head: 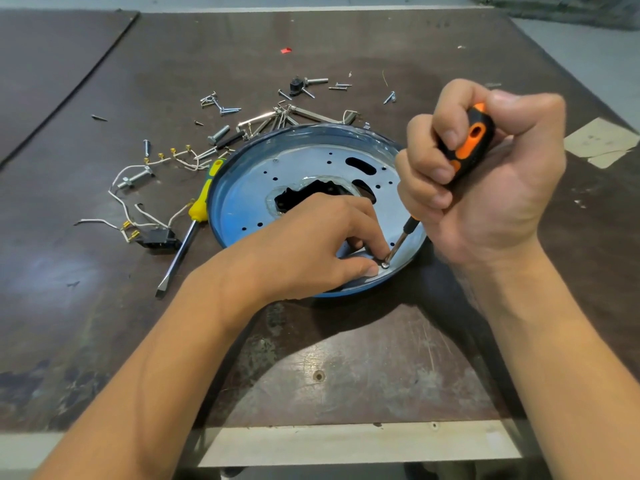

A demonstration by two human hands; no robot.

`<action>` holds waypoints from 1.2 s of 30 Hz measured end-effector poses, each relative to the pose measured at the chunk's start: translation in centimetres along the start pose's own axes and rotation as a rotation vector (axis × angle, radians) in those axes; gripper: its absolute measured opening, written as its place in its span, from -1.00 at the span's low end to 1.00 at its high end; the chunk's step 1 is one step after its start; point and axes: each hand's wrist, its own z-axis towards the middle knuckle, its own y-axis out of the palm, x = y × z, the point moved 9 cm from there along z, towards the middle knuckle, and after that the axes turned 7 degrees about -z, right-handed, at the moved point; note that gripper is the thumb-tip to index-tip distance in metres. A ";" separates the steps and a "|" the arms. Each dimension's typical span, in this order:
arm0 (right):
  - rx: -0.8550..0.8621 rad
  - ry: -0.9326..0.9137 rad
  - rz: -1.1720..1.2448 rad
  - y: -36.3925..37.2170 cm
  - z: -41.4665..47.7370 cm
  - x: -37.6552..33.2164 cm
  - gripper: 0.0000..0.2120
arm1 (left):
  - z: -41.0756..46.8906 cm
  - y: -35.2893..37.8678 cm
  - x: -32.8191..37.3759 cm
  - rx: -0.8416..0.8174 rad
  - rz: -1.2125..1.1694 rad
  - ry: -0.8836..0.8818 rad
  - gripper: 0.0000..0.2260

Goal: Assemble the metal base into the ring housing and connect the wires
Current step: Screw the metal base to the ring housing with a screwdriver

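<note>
Head view: nearest, two bare forearms are stretched over the worn brown bench (346,358). The left hand (311,244) is laid on the near part of the metal base (249,192), its fingers (360,268) pinched together on a small screw (385,265) that is held at a hole near the plate's near edge. The tip of an orange-and-black screwdriver (467,143) is set on that screw head, the shaft tilted up to the right, and its handle is gripped by the right hand (485,174) with all fingers curled tightly round it. The metal base is seated inside the blue ring housing (216,188), which lies flat on the bench at its middle. Just left of the housing, a yellow-and-green screwdriver (197,209) is laid with its blade toward the near side. Further left, the white wires (121,199) with brass terminals are spread loose on the bench, some run to a black connector (157,239). Beyond the housing, hex keys (277,117) and scattered bolts and screws (221,109) are seen, and farthest away a small red scrap (286,50).
</note>
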 end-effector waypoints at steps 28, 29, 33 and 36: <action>-0.107 -0.078 -0.630 0.4 -0.1 -1.8 -0.78 | 0.6 -0.6 0.7 0.074 -0.015 0.037 -0.83; -0.089 -0.082 -0.669 0.2 0.0 -2.0 -0.80 | 0.6 -0.5 0.7 0.076 -0.004 0.041 -0.84; -0.030 -0.116 -0.876 -0.1 -0.1 -3.2 -0.83 | 0.6 -0.4 0.8 0.075 0.045 0.031 -0.92; -0.066 -0.126 -1.036 -0.1 -0.2 -4.2 -0.76 | 0.6 -0.3 0.8 0.068 0.070 0.018 -0.95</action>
